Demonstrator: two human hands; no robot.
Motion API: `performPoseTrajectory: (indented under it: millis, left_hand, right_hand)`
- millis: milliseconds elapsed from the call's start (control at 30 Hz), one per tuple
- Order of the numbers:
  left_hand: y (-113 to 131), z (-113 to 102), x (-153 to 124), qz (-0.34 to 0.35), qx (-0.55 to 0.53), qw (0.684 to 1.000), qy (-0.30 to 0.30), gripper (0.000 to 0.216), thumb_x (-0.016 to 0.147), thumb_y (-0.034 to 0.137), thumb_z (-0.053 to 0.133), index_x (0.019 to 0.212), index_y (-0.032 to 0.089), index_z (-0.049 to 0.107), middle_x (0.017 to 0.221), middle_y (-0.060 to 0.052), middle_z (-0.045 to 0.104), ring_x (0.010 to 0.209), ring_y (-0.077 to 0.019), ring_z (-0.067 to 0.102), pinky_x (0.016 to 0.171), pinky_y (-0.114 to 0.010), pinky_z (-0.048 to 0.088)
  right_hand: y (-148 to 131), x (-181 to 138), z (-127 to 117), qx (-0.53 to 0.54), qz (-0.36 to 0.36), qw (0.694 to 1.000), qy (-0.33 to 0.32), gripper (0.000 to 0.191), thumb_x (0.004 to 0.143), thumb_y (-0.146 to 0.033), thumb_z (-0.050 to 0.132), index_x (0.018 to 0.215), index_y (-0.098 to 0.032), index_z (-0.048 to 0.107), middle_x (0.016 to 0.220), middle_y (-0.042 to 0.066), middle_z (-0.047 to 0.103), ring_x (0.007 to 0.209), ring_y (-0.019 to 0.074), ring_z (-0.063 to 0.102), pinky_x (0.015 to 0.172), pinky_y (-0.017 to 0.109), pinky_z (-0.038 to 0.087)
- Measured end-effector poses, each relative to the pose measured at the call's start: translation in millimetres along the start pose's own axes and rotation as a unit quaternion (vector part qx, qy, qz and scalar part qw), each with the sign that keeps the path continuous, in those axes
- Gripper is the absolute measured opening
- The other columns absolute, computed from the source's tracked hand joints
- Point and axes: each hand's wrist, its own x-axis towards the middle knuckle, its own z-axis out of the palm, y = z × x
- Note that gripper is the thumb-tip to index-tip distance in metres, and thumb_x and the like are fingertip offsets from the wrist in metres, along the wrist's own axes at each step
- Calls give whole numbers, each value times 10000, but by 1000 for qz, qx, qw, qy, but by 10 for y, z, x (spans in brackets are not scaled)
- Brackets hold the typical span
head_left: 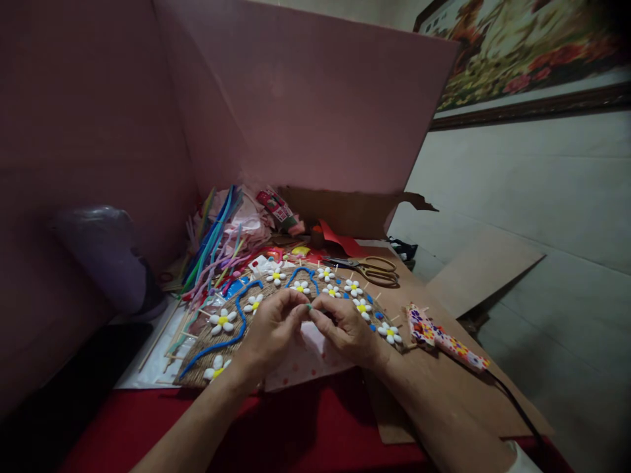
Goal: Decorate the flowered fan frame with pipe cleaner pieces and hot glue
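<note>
My left hand [276, 328] and my right hand [348, 325] meet fingertip to fingertip, both pinching a small green piece [309, 307], whose kind is too small to make out. Beneath them lies an arch-shaped piece wrapped in brown twine [211, 358]. White flowers with yellow centres [223, 320] dot it, along with wavy blue cords [241, 322] and small blue dots. Short sticks poke out along its outer edge. Below my fingers, inside the arch, is a pale pink spotted sheet [315, 358], partly hidden by my hands.
Gold-handled scissors [379, 270] lie behind the arch. A flower-patterned glue gun [446, 341] with a black cord rests on cardboard [424, 394] at right. Coloured pipe cleaners [211, 230] and crumpled pink paper are piled back left, against pink panels [296, 98]. Red cloth [296, 433] is in front.
</note>
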Motion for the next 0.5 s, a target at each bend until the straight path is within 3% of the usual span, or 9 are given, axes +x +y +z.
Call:
performPoseTrajectory:
  millis: [133, 300, 400, 500]
  left_hand:
    - [-29, 96, -26, 73, 102, 990, 63, 74, 801, 172, 479, 758, 162, 539, 677, 1, 554, 603, -119, 508, 566, -239, 407]
    - [-86, 218, -80, 153, 202, 958, 135, 138, 746, 49, 436, 717, 162, 510, 668, -15, 553, 613, -132, 508, 580, -247, 383]
    - [-98, 233, -96, 184, 224, 947, 138, 145, 742, 37, 432, 728, 162, 505, 690, -25, 554, 644, -140, 516, 603, -250, 390]
    - [-78, 175, -71, 175, 201, 958, 103, 128, 773, 69, 457, 750, 165, 537, 692, -14, 572, 637, -129, 520, 602, -238, 395]
  right_hand:
    - [-41, -20, 75, -17, 16, 999, 38, 189, 845, -208, 441, 670, -172, 501, 579, -40, 433, 526, 89, 410, 532, 213, 315]
    - [-120, -59, 184, -36, 40, 992, 115, 191, 807, -170, 449, 617, -172, 457, 536, -51, 395, 491, 79, 387, 513, 207, 299]
    - [-117, -73, 186, -44, 28, 992, 115, 175, 796, -161, 455, 621, -170, 458, 548, -48, 403, 502, 80, 391, 522, 209, 298]
    - [-78, -62, 126, -51, 12, 994, 97, 187, 787, -154, 459, 603, -173, 442, 549, -48, 391, 509, 81, 384, 526, 214, 290]
